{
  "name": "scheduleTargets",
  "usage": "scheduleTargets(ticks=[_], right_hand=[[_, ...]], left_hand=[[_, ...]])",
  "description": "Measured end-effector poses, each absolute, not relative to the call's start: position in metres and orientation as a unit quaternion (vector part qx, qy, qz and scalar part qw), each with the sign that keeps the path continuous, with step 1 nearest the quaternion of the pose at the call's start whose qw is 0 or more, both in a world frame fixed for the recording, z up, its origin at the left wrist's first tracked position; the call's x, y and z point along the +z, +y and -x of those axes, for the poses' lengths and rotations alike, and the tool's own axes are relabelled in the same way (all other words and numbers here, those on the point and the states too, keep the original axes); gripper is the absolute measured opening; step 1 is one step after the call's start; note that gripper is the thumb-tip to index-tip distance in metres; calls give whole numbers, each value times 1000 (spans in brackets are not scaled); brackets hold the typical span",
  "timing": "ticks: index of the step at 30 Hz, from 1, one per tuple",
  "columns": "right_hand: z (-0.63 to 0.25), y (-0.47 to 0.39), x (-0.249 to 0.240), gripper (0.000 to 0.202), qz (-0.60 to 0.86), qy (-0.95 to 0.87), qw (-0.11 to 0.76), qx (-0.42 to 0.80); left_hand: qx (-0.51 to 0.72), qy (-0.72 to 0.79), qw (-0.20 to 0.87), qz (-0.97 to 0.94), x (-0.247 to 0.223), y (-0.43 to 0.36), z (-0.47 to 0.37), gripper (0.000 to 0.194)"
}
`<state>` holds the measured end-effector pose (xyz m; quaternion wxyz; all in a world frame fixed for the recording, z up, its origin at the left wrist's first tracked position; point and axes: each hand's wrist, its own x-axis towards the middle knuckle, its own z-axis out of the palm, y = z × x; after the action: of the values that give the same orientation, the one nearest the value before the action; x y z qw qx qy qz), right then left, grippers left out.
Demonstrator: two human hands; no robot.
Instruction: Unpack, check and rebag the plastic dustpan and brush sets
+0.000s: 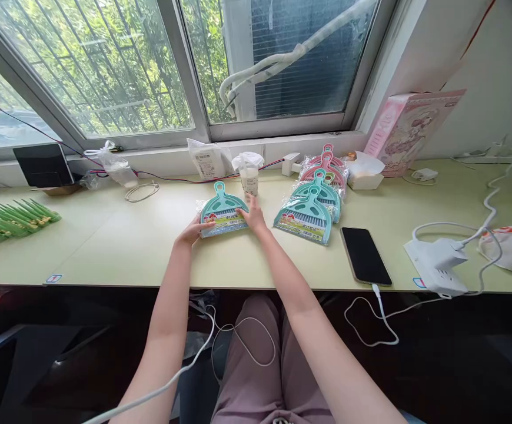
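A teal mini dustpan-and-brush set [223, 206] in clear wrap lies on the table before me, its handle pointing toward the window. My left hand [191, 229] grips its left edge, thumb on top of the printed label. On the opposite side my right hand [253, 215] holds the right edge, with the fingers reaching near the base of a cup [249, 178]. To the right sits an overlapping row of more wrapped sets, teal dustpans [305, 213] in front and pink dustpans [325, 162] behind.
A phone [365, 256] on a charging cable and a white power strip [436, 265] lie at right. A tissue pack [365, 169] and pink box [415, 132] stand behind. Green spiky strips [15, 219] and a black tablet-like panel [44, 165] are at left. Cables hang over my lap.
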<state>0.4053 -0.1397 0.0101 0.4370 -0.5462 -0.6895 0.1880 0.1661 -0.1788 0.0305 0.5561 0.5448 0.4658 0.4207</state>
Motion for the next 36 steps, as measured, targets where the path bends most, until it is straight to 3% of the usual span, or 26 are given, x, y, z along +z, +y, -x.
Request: scheduleTargets(ticks=[7, 13, 15, 18, 22, 26, 32, 36], right_hand=[[-407, -136, 12, 54, 561, -649, 455, 239], [-414, -133, 12, 50, 604, -596, 469, 245], [-414, -133, 13, 49, 602, -601, 463, 247], [-411, -135, 13, 53, 582, -616, 467, 253], [-407, -136, 12, 82, 515, -628, 468, 348], [-408, -137, 13, 114, 453, -635, 427, 458], [-431, -167, 33, 79, 425, -626, 412, 508], [-468, -216, 42, 90, 482, -581, 453, 474]], left_hand=[[386, 456, 548, -586, 37, -181, -162, 95], [366, 402, 544, -639, 47, -192, -166, 115], [373, 450, 528, -617, 48, -192, -172, 110], [404, 507, 499, -574, 42, -185, -179, 80], [456, 569, 473, -495, 32, -169, -172, 52], [470, 565, 469, -491, 31, -164, -159, 59], [371, 495, 564, -547, 37, -172, -164, 64], [317, 418, 631, -571, 33, -173, -179, 72]])
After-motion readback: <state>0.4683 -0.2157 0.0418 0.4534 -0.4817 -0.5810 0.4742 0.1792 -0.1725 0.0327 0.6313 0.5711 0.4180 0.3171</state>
